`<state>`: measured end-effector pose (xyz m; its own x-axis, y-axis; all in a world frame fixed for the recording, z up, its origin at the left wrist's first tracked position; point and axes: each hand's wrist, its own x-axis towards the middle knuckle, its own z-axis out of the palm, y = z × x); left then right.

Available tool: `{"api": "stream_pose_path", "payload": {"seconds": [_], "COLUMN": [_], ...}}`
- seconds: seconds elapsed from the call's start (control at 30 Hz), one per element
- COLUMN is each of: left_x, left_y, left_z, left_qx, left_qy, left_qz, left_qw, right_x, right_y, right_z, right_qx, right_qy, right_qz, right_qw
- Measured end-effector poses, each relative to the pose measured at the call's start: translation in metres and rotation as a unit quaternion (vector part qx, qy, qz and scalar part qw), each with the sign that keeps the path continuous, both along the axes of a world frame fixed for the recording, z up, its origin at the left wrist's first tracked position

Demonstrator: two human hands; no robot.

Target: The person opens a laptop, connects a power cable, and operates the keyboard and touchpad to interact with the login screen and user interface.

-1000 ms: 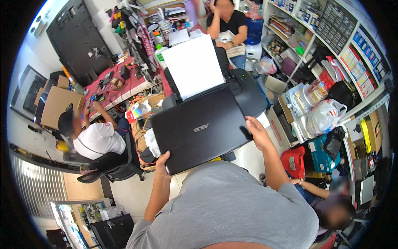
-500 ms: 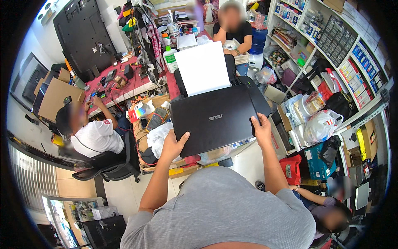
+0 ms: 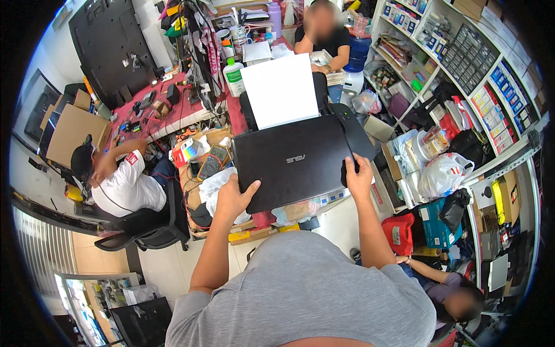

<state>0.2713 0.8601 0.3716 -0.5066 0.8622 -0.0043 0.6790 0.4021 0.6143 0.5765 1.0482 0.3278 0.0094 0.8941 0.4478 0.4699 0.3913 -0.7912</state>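
Note:
A closed black laptop (image 3: pixel 295 173) lies level across the front of a black printer (image 3: pixel 361 136), which has white paper (image 3: pixel 279 89) standing in its rear feed; whether the laptop rests on the printer, I cannot tell. My left hand (image 3: pixel 234 196) grips the laptop's near left corner, thumb on the lid. My right hand (image 3: pixel 359 173) grips its right edge, also with the thumb on top. A crumpled white bag (image 3: pixel 213 184) is just left of my left hand, near a yellow multimeter (image 3: pixel 213 162). A green-capped white bottle (image 3: pixel 233 75) stands behind the printer's left side.
Co-workers sit at the left (image 3: pixel 130 191), behind the printer (image 3: pixel 324 43) and at lower right (image 3: pixel 459 298). A red-covered bench (image 3: pixel 133 110) with tools runs along the left. Crowded shelves (image 3: pixel 428 58) line the right, with bags and boxes (image 3: pixel 439 222) below.
The laptop has turned straighter and shifted right, my hands moving with it. The co-worker at left has raised an arm toward their head.

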Motion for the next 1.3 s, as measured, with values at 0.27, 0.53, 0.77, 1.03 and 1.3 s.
{"api": "stream_pose_path", "payload": {"seconds": [0.27,0.53,0.77,1.03,1.3], "left_x": [0.024,0.047,0.046,0.041,0.048], "left_y": [-0.016,-0.043,-0.044,-0.043,-0.045], "left_z": [0.007,0.001,-0.013,-0.039,-0.030], "left_qx": [0.046,0.087,0.103,0.154,0.148], "left_qy": [-0.059,-0.044,-0.065,-0.086,-0.082], "left_qz": [0.009,-0.029,-0.010,-0.016,-0.010], "left_qw": [0.997,0.995,0.992,0.984,0.985], "right_x": [-0.004,0.013,0.027,0.033,0.035], "right_y": [-0.003,-0.042,-0.051,-0.041,-0.045], "right_z": [-0.007,-0.016,-0.023,0.012,0.002], "right_qx": [0.009,-0.020,-0.158,-0.369,-0.386], "right_qy": [-0.024,0.021,0.144,0.394,0.500], "right_qz": [-0.025,-0.029,0.020,0.082,0.127], "right_qw": [0.999,0.999,0.977,0.838,0.765]}}
